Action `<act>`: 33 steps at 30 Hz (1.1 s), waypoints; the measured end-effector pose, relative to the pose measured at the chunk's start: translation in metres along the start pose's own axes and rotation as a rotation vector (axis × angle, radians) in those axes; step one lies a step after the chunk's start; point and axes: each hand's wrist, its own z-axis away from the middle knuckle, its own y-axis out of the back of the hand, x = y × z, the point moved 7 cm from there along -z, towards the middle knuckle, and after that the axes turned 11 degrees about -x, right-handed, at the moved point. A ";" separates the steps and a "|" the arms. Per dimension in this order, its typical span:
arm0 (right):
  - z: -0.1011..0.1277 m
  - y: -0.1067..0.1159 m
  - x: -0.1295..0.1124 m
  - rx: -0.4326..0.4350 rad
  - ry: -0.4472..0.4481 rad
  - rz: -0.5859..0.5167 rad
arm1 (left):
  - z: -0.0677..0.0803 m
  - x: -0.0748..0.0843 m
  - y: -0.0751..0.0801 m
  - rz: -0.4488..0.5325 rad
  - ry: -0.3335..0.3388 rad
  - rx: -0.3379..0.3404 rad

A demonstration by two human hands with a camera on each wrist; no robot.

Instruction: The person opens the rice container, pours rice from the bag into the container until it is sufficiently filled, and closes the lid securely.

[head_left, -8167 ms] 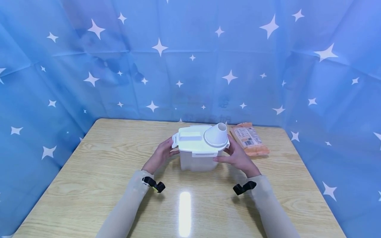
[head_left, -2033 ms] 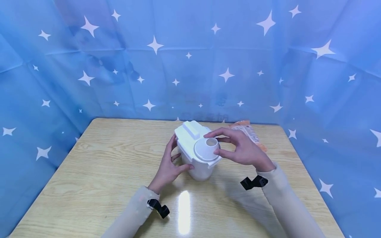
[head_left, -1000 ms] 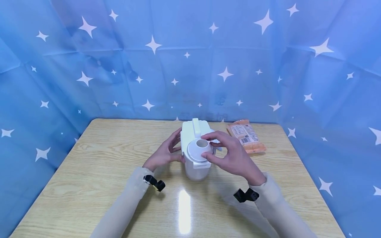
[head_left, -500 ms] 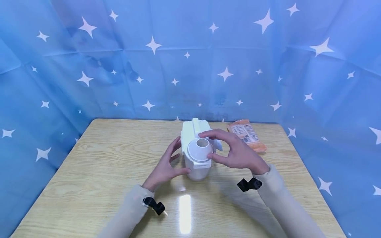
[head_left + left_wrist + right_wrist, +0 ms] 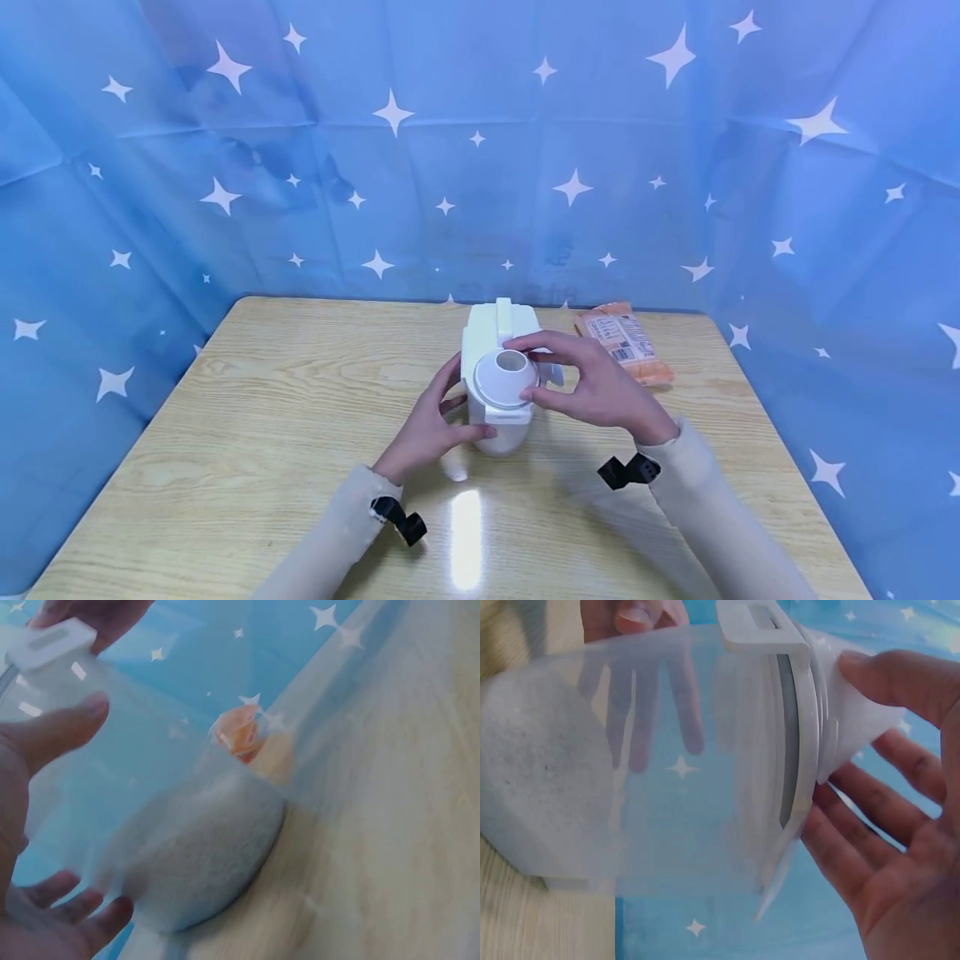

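Observation:
A translucent plastic storage container (image 5: 508, 440) with a white lid (image 5: 481, 332) stands on the table. At the near end of the lid sits a white cone-shaped cap (image 5: 495, 385) with a round opening at its top. My right hand (image 5: 603, 390) grips this cone between thumb and fingers. Around the container's left side my left hand (image 5: 426, 435) holds the body, thumb toward the front and fingers behind. The right side latch (image 5: 555, 374) sticks outward. Through the wall in the right wrist view, a pale speckled patch (image 5: 544, 750) shows at the base.
An orange-and-white package (image 5: 628, 343) lies at the back right of the wooden table (image 5: 247, 433). A blue curtain (image 5: 480, 200) with white stars hangs along the back and sides.
The container has turned from lying crosswise so its cone end faces me. My right hand has moved from its side to the cone. Lately my left thumb has shifted onto the front.

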 end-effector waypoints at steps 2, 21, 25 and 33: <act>0.001 -0.002 -0.002 0.024 -0.001 -0.002 | -0.004 -0.001 0.003 0.029 0.004 -0.035; 0.002 -0.020 -0.028 0.238 0.000 0.285 | -0.033 -0.002 0.024 0.161 0.008 -0.401; 0.001 -0.015 -0.028 0.182 0.010 0.218 | -0.028 0.001 0.024 0.130 0.010 -0.388; 0.004 0.012 -0.014 0.189 -0.018 0.201 | -0.009 0.008 0.020 0.101 0.036 -0.251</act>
